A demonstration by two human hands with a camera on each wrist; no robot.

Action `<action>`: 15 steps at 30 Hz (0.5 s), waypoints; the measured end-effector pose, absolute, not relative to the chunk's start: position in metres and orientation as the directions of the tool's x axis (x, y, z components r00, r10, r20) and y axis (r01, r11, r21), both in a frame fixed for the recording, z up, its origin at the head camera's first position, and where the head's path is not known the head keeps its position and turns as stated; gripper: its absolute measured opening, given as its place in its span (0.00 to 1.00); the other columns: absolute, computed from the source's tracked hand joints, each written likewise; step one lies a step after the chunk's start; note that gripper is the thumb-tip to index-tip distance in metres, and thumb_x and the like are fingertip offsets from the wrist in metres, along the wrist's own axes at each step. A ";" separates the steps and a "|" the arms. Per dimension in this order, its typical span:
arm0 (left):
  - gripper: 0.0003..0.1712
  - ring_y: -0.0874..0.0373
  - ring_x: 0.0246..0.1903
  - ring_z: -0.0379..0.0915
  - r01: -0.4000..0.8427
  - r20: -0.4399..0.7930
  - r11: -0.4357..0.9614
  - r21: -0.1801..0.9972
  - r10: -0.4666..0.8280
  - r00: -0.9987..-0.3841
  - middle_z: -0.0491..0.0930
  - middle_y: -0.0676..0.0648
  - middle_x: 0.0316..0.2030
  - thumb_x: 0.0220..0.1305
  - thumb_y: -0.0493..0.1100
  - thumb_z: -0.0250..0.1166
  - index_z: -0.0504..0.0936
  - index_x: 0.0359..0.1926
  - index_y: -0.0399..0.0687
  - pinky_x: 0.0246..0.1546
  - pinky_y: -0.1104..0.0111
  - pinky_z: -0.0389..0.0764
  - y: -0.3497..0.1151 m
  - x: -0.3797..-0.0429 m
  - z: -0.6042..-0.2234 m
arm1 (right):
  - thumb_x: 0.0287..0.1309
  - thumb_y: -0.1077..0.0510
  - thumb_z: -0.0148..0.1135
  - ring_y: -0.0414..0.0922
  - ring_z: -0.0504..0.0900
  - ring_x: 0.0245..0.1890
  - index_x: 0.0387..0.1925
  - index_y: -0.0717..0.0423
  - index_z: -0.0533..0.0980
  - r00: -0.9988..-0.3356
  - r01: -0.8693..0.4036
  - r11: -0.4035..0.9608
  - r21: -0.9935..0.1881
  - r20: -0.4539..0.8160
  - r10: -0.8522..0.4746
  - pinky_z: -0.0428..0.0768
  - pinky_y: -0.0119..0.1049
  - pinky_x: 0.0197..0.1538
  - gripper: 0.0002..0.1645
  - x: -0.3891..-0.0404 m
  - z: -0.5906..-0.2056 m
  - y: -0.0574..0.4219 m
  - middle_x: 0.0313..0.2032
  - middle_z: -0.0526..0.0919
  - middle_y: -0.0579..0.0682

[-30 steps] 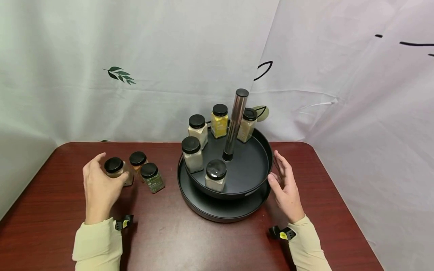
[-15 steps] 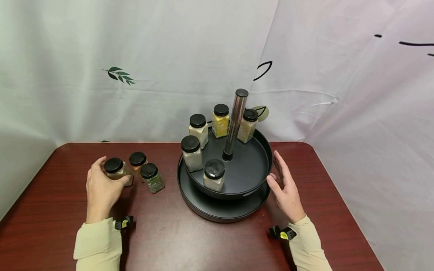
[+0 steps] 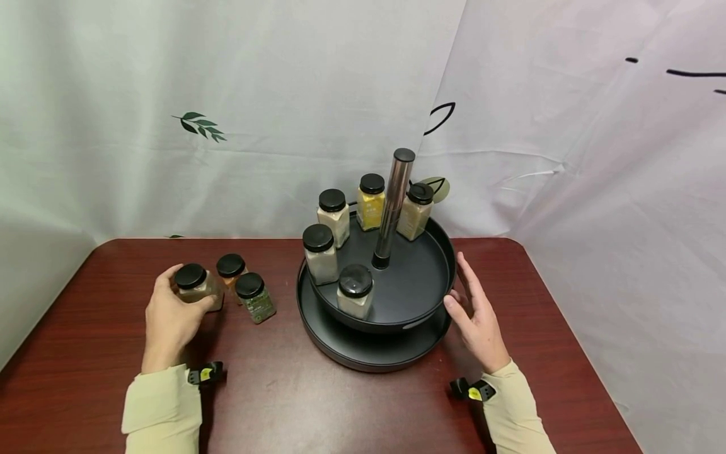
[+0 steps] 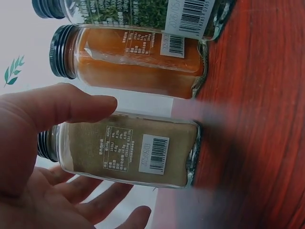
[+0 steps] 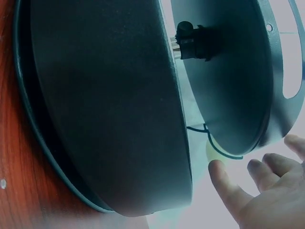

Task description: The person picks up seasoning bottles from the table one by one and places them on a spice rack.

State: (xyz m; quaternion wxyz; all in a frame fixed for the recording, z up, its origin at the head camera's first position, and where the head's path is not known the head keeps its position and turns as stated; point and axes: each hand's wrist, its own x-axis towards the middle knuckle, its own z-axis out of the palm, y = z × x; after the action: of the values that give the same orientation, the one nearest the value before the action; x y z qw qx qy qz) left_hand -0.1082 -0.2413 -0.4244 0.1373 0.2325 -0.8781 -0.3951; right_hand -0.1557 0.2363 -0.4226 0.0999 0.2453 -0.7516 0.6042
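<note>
On the left of the table my left hand (image 3: 172,318) grips a square glass spice jar (image 4: 124,150) of tan powder with a black lid. The thumb lies along one side of the jar, and the fingers curl round the other, partly hidden behind it. Just to the right stand an orange spice jar (image 4: 138,64) and a green herb jar (image 3: 258,302). My right hand (image 3: 479,321), fingers extended, is at the right rim of a black two-tier turntable (image 3: 414,277); contact is hard to make out. Several black-lidded jars stand on its upper tier.
A metal post (image 3: 392,208) rises through the turntable's upper tier. Its lower tier (image 3: 363,353) rests on the dark red table (image 3: 283,403). White curtain (image 3: 272,82) hangs behind and at both sides.
My left hand has moved slightly right and closed round the tan jar, which has stayed put. The upper tier has turned a little clockwise with its jars, while my right hand shifted slightly left.
</note>
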 end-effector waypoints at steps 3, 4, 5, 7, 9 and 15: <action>0.47 0.30 0.60 0.66 -0.270 0.071 0.587 0.763 -0.492 -0.868 0.68 0.25 0.62 0.58 0.36 0.68 0.56 0.75 0.37 0.57 0.40 0.68 -0.243 -0.107 -0.424 | 0.70 0.71 0.51 0.49 0.54 0.76 0.79 0.55 0.49 -0.854 -0.497 0.153 -0.854 0.450 -0.260 0.68 0.29 0.67 0.42 -0.155 -0.422 0.236 0.79 0.50 0.53; 0.46 0.30 0.60 0.66 -0.259 0.078 0.591 0.764 -0.483 -0.872 0.68 0.25 0.62 0.58 0.35 0.67 0.57 0.75 0.35 0.57 0.39 0.68 -0.243 -0.107 -0.424 | 0.70 0.72 0.51 0.49 0.55 0.76 0.79 0.55 0.49 -0.853 -0.498 0.154 -0.853 0.451 -0.263 0.68 0.28 0.67 0.42 -0.155 -0.423 0.236 0.79 0.50 0.52; 0.45 0.30 0.60 0.66 -0.248 0.087 0.595 0.765 -0.476 -0.875 0.68 0.25 0.62 0.58 0.35 0.67 0.58 0.74 0.35 0.57 0.39 0.68 -0.243 -0.107 -0.425 | 0.69 0.72 0.51 0.49 0.55 0.76 0.79 0.55 0.49 -0.852 -0.500 0.154 -0.852 0.452 -0.264 0.68 0.28 0.66 0.42 -0.155 -0.423 0.236 0.79 0.50 0.52; 0.44 0.30 0.59 0.66 -0.228 0.102 0.605 0.763 -0.461 -0.881 0.69 0.24 0.62 0.58 0.34 0.67 0.59 0.73 0.33 0.57 0.39 0.68 -0.245 -0.106 -0.425 | 0.69 0.72 0.51 0.48 0.56 0.76 0.79 0.55 0.49 -0.851 -0.500 0.153 -0.852 0.452 -0.267 0.68 0.28 0.66 0.43 -0.154 -0.423 0.235 0.79 0.50 0.51; 0.43 0.29 0.59 0.67 -0.218 0.111 0.612 0.760 -0.453 -0.885 0.69 0.24 0.62 0.59 0.34 0.67 0.59 0.73 0.32 0.57 0.40 0.68 -0.245 -0.106 -0.426 | 0.69 0.72 0.51 0.48 0.55 0.76 0.79 0.54 0.49 -0.851 -0.499 0.152 -0.853 0.450 -0.270 0.68 0.28 0.66 0.43 -0.154 -0.423 0.235 0.79 0.49 0.50; 0.45 0.30 0.60 0.66 -0.237 0.090 0.592 0.770 -0.469 -0.879 0.68 0.24 0.63 0.59 0.35 0.68 0.58 0.74 0.32 0.58 0.39 0.67 -0.245 -0.106 -0.427 | 0.67 0.73 0.52 0.45 0.51 0.77 0.79 0.55 0.51 -0.851 -0.501 0.151 -0.852 0.454 -0.263 0.66 0.28 0.67 0.43 -0.151 -0.422 0.233 0.79 0.48 0.49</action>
State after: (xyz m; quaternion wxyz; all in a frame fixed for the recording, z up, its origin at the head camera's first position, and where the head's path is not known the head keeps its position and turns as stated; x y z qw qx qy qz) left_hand -0.1056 -0.2450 -0.4269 0.1433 0.2003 -0.8807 -0.4047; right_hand -0.1513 0.2335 -0.4216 0.0992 0.2540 -0.7521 0.5999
